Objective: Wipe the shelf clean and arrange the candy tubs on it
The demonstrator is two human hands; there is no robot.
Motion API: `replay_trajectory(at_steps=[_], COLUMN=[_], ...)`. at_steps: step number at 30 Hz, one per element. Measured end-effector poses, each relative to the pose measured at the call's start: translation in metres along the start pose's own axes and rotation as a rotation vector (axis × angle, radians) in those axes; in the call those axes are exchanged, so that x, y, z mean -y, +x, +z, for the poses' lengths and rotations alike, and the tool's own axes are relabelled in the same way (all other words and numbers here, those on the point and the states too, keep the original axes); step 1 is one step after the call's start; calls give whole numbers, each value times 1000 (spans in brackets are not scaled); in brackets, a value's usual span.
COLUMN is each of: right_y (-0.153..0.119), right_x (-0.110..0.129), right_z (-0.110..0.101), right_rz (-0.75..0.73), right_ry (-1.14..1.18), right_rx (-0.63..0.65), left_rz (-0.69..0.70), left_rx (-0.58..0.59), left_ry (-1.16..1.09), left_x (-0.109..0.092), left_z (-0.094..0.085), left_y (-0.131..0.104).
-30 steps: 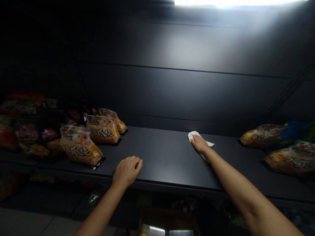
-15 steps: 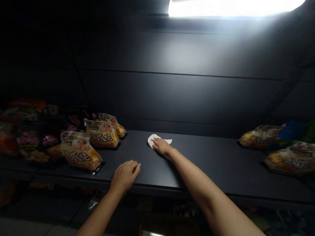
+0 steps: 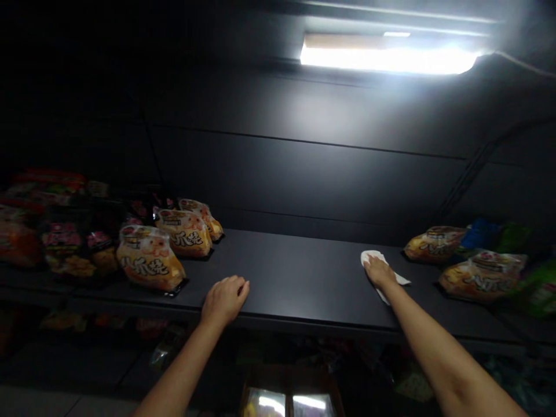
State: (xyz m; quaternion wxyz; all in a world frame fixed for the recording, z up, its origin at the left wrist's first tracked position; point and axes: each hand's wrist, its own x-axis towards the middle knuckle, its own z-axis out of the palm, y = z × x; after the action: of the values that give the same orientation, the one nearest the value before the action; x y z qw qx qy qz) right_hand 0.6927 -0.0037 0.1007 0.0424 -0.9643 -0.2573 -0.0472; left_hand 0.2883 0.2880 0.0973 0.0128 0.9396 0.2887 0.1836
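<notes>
My right hand (image 3: 379,272) presses a white wiping cloth (image 3: 402,280) down on the dark shelf (image 3: 295,272), near its right part. The cloth's edges stick out around the fingers, and the arm stretches far forward. On the shelf's front edge rests my left hand (image 3: 225,298), its fingers curled in and holding nothing visible. Left of that hand stands a yellow snack bag (image 3: 150,259), with another yellow bag (image 3: 185,233) behind it. To the right of the cloth lie two more yellow bags, a rear one (image 3: 435,244) and a front one (image 3: 482,278).
Dark bags with pink print (image 3: 65,240) crowd the left end. Green packaging (image 3: 541,292) sits at the far right. A lit lamp (image 3: 386,58) hangs above, before the dark back panel (image 3: 304,179). Beneath the shelf, a box (image 3: 289,379) holds shiny packs.
My right hand has slid the cloth from the shelf's middle to the right, close to the yellow bags there. My left hand stays at the front edge. The view has shifted slightly.
</notes>
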Motion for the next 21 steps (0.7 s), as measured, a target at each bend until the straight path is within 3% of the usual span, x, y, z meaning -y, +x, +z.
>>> replay_trajectory(at_steps=[2, 5, 10, 13, 15, 17, 21], right_y=[-12, -41, -123, -156, -152, -127, -49], right_x=[15, 61, 162, 203, 216, 219, 215], right_z=[5, 13, 10, 3, 2, 4, 9], right_rz=[-40, -194, -677, -940, -1030, -1015, -698], right_ry=[-11, -8, 158, 261, 280, 258, 151], right_rx=[-3, 4, 65, 112, 136, 136, 82], left_rz=[-8, -13, -12, -9, -6, -3, -15], left_rx=[0, -11, -23, -30, -31, -30, -37], left_ry=[9, 9, 6, 7, 11, 15, 5], left_x=[-1, -2, -1, 0, 0, 1, 2], left_z=[-1, -2, -2, -1, -1, 0, -1], left_y=[-1, -3, -6, -6, -5, -5, -5])
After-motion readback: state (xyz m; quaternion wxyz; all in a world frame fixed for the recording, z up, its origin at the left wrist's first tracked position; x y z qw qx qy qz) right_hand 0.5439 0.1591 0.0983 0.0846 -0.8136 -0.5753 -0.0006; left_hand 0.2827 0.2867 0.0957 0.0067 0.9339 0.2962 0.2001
